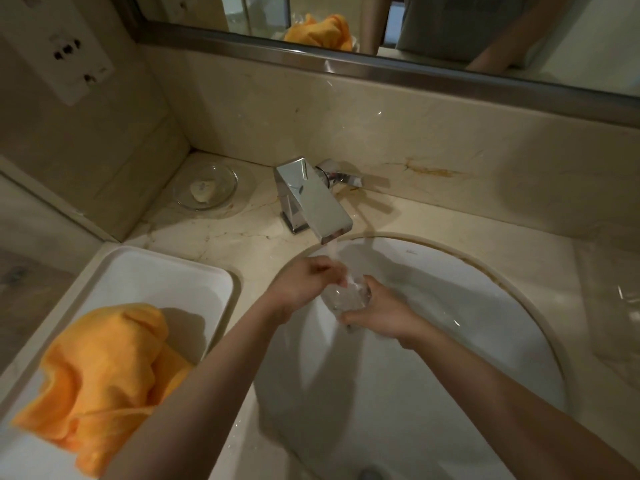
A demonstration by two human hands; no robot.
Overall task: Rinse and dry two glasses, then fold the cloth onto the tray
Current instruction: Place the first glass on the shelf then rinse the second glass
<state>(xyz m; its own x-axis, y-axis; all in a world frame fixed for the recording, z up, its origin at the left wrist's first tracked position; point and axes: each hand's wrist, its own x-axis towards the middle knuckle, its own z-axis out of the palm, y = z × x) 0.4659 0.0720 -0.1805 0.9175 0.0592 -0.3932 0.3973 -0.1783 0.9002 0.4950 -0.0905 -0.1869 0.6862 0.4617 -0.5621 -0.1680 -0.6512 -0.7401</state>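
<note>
A clear glass (346,296) is held under the running water from the chrome faucet (313,199), over the white sink (450,306). My right hand (381,311) grips the glass from the right and below. My left hand (304,284) has its fingers at the glass's rim, in the stream. A crumpled orange cloth (104,379) lies on the white tray (166,271) at the left, hanging over its near edge. A second clear glass (620,299) seems to stand on the counter at the far right, blurred and hard to make out.
A glass soap dish (206,188) with a small soap sits in the back left corner. The faucet lever (346,177) points right. A mirror runs along the wall above the marble counter (450,209), and a wall socket plate (69,53) is at the upper left.
</note>
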